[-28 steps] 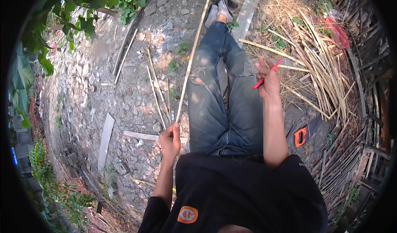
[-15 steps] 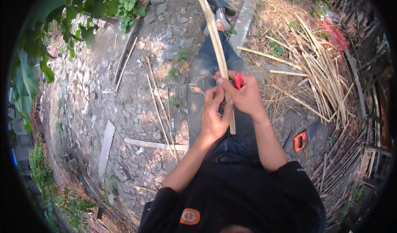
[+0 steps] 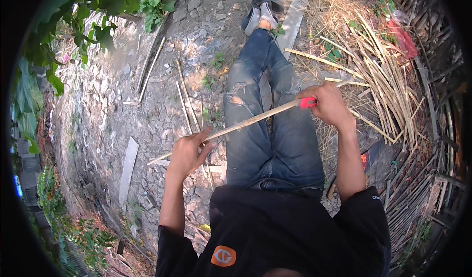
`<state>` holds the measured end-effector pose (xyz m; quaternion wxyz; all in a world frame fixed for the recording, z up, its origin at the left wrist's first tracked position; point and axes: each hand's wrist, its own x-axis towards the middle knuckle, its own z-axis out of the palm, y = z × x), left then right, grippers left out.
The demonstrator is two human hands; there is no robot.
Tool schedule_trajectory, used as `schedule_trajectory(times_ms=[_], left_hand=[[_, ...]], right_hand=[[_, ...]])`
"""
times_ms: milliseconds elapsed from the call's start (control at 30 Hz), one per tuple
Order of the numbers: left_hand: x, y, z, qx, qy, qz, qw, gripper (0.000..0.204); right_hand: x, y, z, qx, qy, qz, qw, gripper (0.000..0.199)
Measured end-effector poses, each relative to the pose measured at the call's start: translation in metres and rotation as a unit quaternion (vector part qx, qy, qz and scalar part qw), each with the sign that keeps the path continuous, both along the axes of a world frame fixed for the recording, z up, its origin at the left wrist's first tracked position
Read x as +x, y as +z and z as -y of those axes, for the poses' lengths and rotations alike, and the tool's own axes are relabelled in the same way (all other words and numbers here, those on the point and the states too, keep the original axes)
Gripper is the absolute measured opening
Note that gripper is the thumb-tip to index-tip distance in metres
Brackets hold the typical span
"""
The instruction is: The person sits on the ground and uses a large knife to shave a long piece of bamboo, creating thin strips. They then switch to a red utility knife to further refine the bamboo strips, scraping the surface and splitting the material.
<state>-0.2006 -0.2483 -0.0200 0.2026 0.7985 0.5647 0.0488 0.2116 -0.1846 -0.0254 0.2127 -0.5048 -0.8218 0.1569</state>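
Note:
A long split bamboo strip (image 3: 255,119) lies slantwise across my lap, its left end lower than its right. My left hand (image 3: 185,154) is around the strip near its left end, loosely, with thumb and forefinger apart on either side of it. My right hand (image 3: 328,104) is closed on the strip near its right end. A small red tool (image 3: 308,102) pokes out of the right hand against the strip; its kind and any blade are hidden by the fingers.
My outstretched legs in torn jeans (image 3: 246,144) lie beneath the strip. A pile of split bamboo sticks (image 3: 386,85) is at the right, by a partly hidden orange-handled saw (image 3: 364,161). Loose sticks (image 3: 184,97) and a flat board (image 3: 129,171) lie on the cracked ground.
The strip has swung from pointing away along my legs to lying crosswise. My hands, close together before, are now wide apart, the left moved left and the right moved right.

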Motion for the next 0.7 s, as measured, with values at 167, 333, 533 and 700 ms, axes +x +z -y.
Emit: schedule_trajectory(times_ms=[167,333,533,700], left_hand=[[0.028,-0.04,0.04,-0.173,0.08,0.203,0.96,0.029],[0.038,-0.089,0.06,-0.129,0.176,0.187,0.958,0.026],[0.045,-0.089,0.061,-0.097,0.183,0.13,0.97,0.028],[0.044,-0.093,0.061,-0.08,0.184,0.113,0.973,0.028]], right_hand=[[-0.028,-0.018,-0.007,0.167,-0.183,-0.171,0.954,0.028],[-0.076,-0.043,0.02,-0.029,-0.227,-0.17,0.958,0.038],[-0.145,-0.102,0.065,-0.178,-0.055,-0.195,0.963,0.045],[-0.159,-0.104,0.074,-0.176,-0.075,-0.157,0.969,0.044]])
